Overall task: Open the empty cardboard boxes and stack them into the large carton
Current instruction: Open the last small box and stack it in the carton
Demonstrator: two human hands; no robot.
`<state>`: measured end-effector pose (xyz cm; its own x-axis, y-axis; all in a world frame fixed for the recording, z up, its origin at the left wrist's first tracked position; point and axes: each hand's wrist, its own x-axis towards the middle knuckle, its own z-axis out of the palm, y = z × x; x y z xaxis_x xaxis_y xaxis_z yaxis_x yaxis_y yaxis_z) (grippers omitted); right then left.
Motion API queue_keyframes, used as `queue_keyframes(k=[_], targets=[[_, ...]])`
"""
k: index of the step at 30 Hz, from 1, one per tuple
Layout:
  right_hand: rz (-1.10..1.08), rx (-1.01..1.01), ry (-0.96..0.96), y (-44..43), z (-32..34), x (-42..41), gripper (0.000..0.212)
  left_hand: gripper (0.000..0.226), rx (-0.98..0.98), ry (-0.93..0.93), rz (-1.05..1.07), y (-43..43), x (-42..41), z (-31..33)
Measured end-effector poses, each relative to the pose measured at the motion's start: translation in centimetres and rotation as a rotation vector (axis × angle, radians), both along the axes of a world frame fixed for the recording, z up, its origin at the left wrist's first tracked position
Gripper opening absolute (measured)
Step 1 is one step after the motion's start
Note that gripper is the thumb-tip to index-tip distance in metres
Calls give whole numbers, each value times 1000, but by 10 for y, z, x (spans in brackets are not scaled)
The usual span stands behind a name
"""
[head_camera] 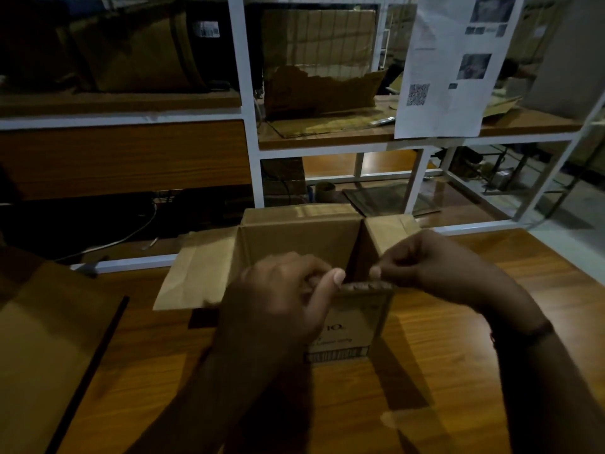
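Note:
A small brown cardboard box stands upright on the wooden table, its top open and dark inside. Its left flap and right flap spread outward, and the far flap stands up. The near flap is folded down over the front, showing print and a barcode. My left hand pinches the near top edge with thumb and fingers. My right hand pinches the same edge a little to the right. A large brown carton lies at the left edge of the table, only partly in view.
Behind the table runs a white-framed shelf holding cardboard pieces and a paper sheet with a QR code. Cables hang in the dark space at the back left. Bare wood shows at the table's near right.

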<state>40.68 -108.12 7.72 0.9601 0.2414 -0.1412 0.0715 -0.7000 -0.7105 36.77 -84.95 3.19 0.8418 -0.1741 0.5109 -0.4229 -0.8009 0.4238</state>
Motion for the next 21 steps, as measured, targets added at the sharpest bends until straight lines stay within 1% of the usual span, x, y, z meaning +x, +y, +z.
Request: queue_keyframes(k=[2,4,7,10,13,16,18,21], targets=[[5,-124,25,11,-8,-14,8,35,39,117,49,12,-13,-8],[-48,-216,-22,28,-28,-24,7,32,86,175,76,21,-19,-19],[-69,-338,-227,54,-56,-33,19,42,135,240,117,32,-22,-41],[-17,-441,-344,68,-73,-39,37,45,187,322,145,43,-22,-61],[109,-529,-423,85,-87,-49,64,50,222,309,149,46,-21,-74],[114,-540,-430,95,-104,-54,84,62,255,259,95,51,-22,-82],[104,-552,-466,98,-110,-54,88,67,291,216,90,53,-22,-84],[124,-545,-543,95,-116,-51,86,68,297,169,85,52,-21,-88]])
